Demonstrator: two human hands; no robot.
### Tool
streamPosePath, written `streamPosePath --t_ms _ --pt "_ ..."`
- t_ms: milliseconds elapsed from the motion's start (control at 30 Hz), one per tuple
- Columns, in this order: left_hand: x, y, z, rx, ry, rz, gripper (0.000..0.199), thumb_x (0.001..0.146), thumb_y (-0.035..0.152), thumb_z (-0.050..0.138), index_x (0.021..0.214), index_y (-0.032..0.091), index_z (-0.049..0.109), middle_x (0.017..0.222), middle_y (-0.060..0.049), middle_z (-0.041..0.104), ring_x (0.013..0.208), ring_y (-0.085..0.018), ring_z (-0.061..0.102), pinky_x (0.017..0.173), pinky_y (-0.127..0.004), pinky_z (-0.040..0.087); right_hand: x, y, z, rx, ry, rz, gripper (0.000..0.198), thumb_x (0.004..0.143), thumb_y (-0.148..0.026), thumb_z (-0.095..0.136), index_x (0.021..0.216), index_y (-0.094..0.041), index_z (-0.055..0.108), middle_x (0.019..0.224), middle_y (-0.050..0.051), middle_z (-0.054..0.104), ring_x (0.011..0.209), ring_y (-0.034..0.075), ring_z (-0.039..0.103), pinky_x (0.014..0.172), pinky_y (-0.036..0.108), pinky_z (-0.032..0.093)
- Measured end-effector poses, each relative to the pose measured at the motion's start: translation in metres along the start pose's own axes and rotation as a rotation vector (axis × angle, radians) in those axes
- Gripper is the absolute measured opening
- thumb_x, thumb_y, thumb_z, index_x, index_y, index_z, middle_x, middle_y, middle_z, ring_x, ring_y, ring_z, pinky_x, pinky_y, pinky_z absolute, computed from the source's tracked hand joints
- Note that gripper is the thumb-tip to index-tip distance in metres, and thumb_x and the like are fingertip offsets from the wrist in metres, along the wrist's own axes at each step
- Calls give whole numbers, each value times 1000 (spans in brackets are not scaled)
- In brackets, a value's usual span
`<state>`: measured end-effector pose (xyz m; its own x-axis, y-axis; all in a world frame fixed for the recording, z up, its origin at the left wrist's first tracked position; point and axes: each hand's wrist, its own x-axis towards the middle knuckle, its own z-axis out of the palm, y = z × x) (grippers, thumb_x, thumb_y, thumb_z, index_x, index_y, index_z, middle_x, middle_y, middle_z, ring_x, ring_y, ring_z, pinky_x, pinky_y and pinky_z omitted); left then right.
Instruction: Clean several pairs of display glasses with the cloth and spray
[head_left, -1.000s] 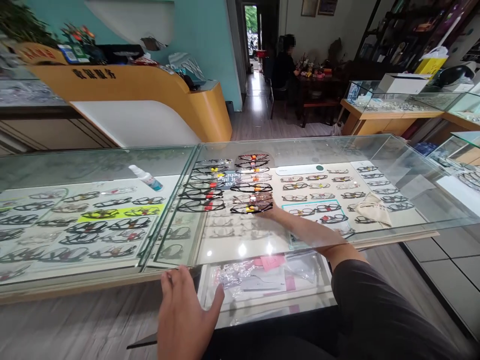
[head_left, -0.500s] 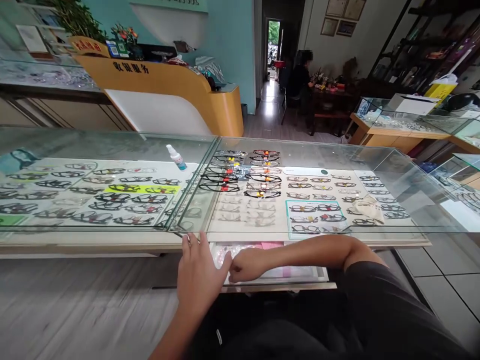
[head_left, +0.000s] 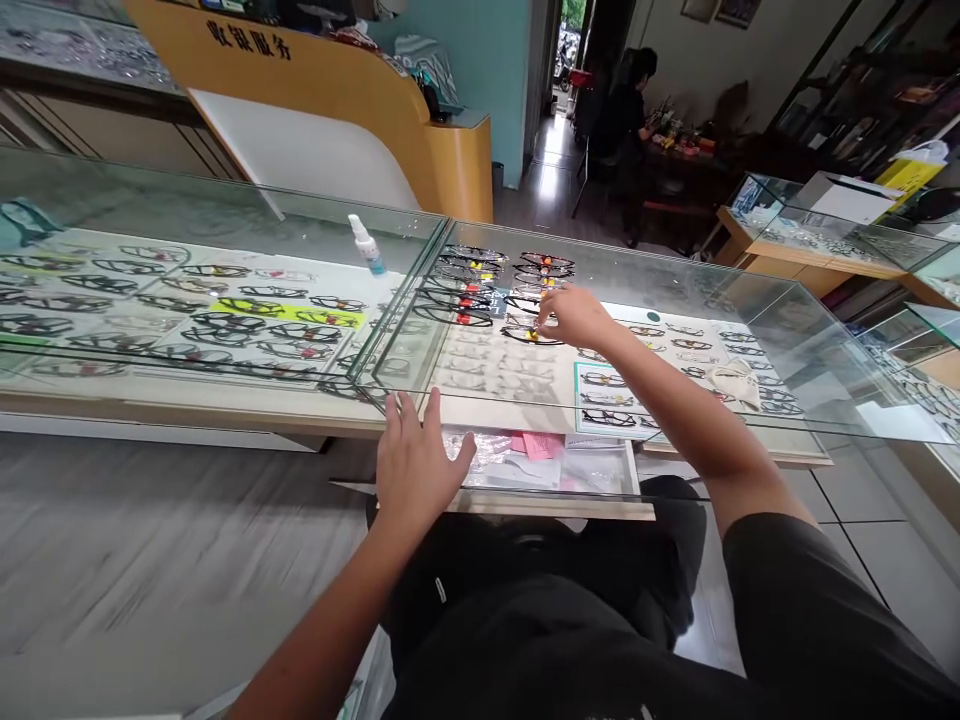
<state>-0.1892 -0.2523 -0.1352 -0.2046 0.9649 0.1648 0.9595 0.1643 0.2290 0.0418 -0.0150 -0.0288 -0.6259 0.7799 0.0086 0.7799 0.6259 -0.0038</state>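
Right hand point(head_left: 576, 318) moved from drawer point(head_left: 559, 507) up to eyeglasses point(head_left: 531, 337).

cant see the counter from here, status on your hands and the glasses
Left hand spread at near edge of glass counter. Right hand over right column of glasses, grip unclear. Right hand hides part of that column; drawer open below.

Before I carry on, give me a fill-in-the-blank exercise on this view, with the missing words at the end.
1. The right hand is at the eyeglasses, laid in ____ columns on the glass top.
2. Just right of the left hand, the drawer stands ____.
3. The drawer's brightest-coloured paper is ____.
4. The spray bottle is to the ____ of those columns.

Missing words: two; open; pink; left.
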Motion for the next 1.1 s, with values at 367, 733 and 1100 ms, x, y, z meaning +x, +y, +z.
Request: streamPosePath --t_ms 367,733,1100 --pt "-1 3 -2 -37 2 -13 81 105 49 55 173 7 42 177 -34 34 171 -51 23 127 -65 40 13 1 17 9 -101 58 22 101 -31 76 116 -18 87 123 13 82 127 34 68 104 42 49" --pt "-1 4 -5 -38 -33 -19 83 106 52 54 173 6 40 178 -34 33 173 -50 19 128 -65 39 -36 -17 3 264 -93 -96 18 100 -29 78 110 -16 87 117 6 81 110 25 72 94 34 48" --pt "1 6 -7 -57 -49 -36 84 105 53 54 174 7 39 179 -32 32 173 -50 18 131 -66 35 -116 -72 31 347 -604 -23 18 95 -32 79 108 -22 88 114 9 85 104 29 75 71 33 42"
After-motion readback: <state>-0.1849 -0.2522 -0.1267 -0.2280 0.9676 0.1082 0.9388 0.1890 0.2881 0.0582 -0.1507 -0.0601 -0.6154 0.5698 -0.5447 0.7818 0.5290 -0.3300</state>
